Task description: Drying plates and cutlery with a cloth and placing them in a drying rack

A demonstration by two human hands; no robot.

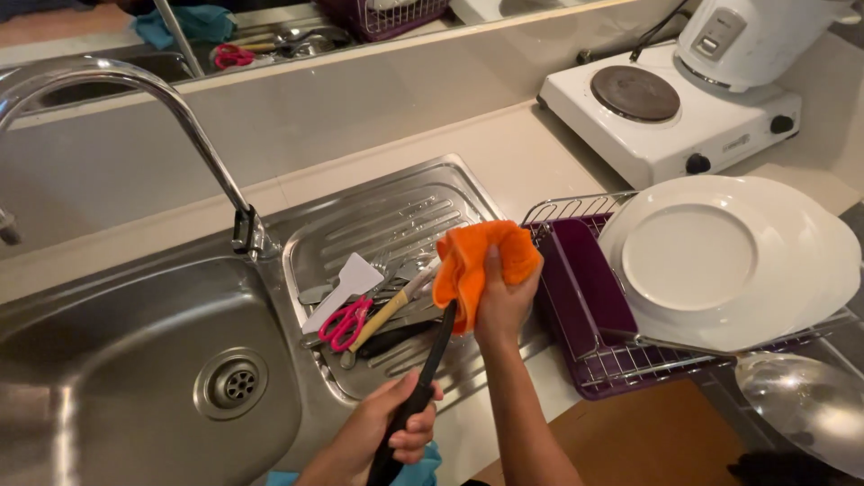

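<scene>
head view looks down on your two hands over the steel draining board (396, 211). your left hand (391, 427) is clenched around the black handle of a long utensil (430, 360), which slants up and to the right. your right hand (504, 301) grips an orange cloth (477, 256) bunched around the utensil's upper end, so that end is hidden. just left of the cloth, on the draining board, lie pink-handled scissors (346, 322), a white spatula (346, 286) and other cutlery. to your right a purple wire rack (585, 306) holds white plates (711, 256). the sink basin (135, 360) sits at left under the tap (117, 81).
</scene>
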